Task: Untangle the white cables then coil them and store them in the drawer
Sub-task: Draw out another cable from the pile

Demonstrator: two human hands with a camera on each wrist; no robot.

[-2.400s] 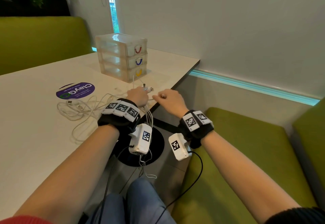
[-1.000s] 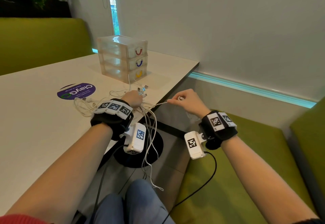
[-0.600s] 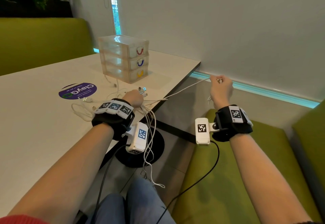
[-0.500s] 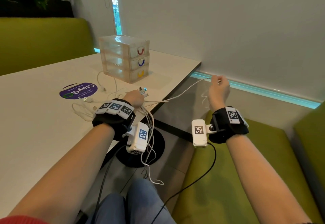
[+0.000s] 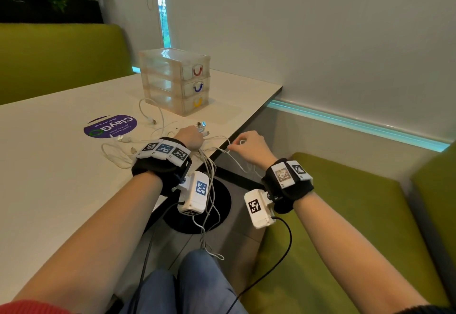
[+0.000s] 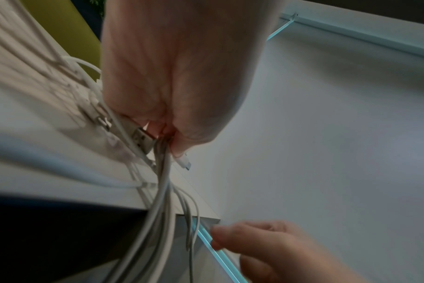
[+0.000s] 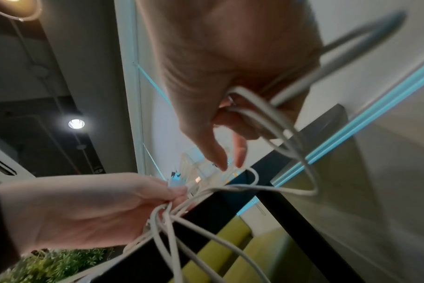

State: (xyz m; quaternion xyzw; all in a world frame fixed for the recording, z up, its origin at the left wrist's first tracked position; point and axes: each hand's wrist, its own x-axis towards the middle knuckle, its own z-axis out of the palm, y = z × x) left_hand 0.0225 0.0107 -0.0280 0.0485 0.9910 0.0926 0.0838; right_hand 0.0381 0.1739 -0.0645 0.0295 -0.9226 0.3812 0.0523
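Several white cables [image 5: 118,152] lie tangled on the table's near right part, and more strands [image 5: 209,190] hang over its edge. My left hand [image 5: 193,137] grips a bunch of them at the edge, with plug ends [image 5: 202,126] sticking out past the fingers. In the left wrist view the fist [image 6: 172,107] is closed round the bundle [image 6: 161,191]. My right hand [image 5: 243,142] is just right of it, off the table edge, and holds looped white cable [image 7: 276,122] in curled fingers. The clear three-drawer unit [image 5: 172,84] stands behind, drawers closed.
A purple round sticker [image 5: 109,126] lies on the white table [image 5: 49,190]. Green bench seats [image 5: 345,215] run along the right and behind the table. A black round table base [image 5: 222,205] sits on the floor below my hands. My knees are under them.
My right hand, which had drawn one cable far out to the right and up, has come back beside the left hand. That cable now hangs slack in loops. The left hand kept its grip.
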